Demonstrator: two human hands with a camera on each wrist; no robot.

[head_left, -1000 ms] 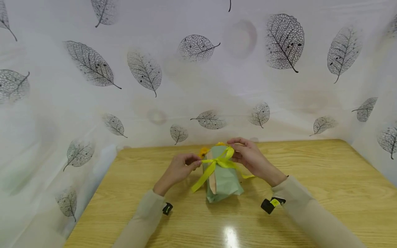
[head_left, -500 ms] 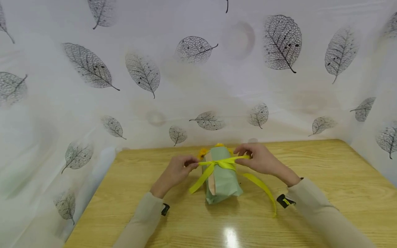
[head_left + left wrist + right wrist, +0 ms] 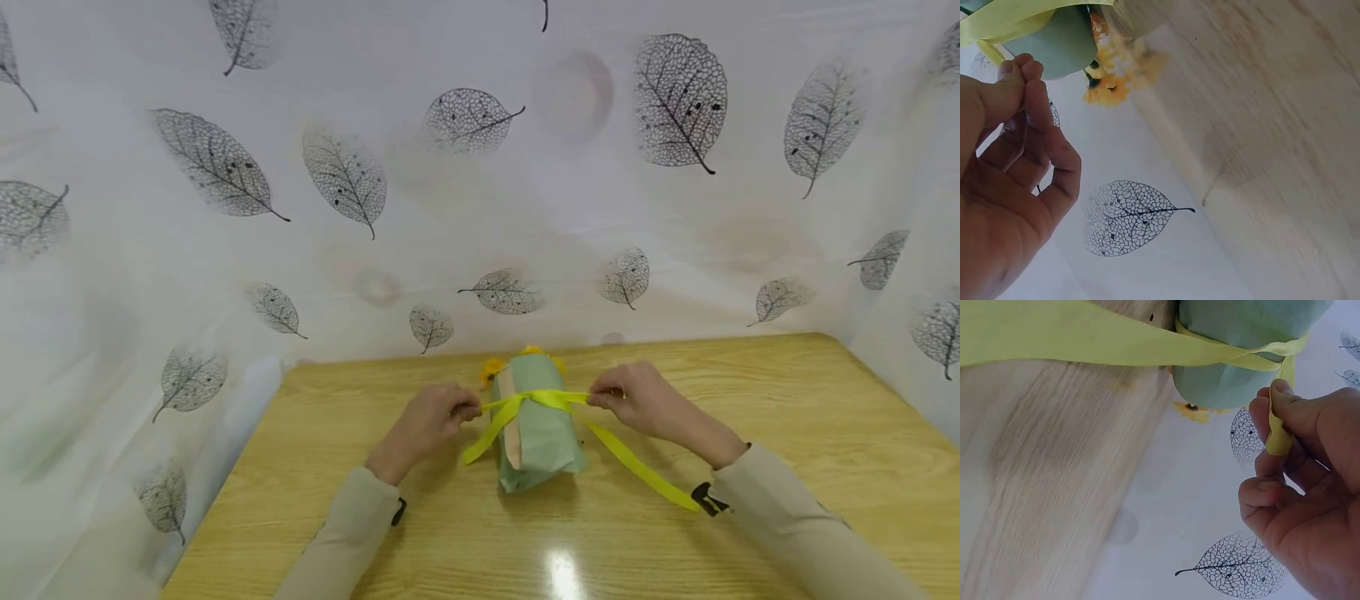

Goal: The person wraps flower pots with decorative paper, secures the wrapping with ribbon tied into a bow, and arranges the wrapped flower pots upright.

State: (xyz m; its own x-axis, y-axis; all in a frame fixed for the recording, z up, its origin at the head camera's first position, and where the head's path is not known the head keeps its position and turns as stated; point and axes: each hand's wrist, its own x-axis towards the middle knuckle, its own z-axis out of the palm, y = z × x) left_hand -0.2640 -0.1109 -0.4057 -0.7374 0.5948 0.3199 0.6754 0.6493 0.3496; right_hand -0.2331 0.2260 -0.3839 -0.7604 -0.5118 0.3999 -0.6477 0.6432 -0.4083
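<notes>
A bouquet wrapped in green paper [image 3: 543,446] lies on the table, its yellow-orange flowers [image 3: 492,368] showing at the far end. Round its middle runs a yellow ribbon [image 3: 551,398], knotted on top. My left hand [image 3: 429,423] pinches a part of the ribbon on the left side between thumb and fingertips. On the other side my right hand [image 3: 651,406] pinches another part, and the right wrist view shows a folded bit of ribbon [image 3: 1279,439] at those fingertips. Between both hands the ribbon is drawn nearly straight across the wrap. One tail hangs down at left, a longer one at right.
The wooden table [image 3: 465,542] ends at a back edge just behind the flowers. Behind and beside it hangs a white sheet [image 3: 480,208] printed with dark leaf skeletons. The long ribbon tail [image 3: 645,471] stretches over the wood towards the right wrist strap [image 3: 708,498].
My right hand has moved right and a little lower, and the ribbon's standing loop has been pulled flat and taut. The long right tail now lies out to the right. My left hand keeps its pinch.
</notes>
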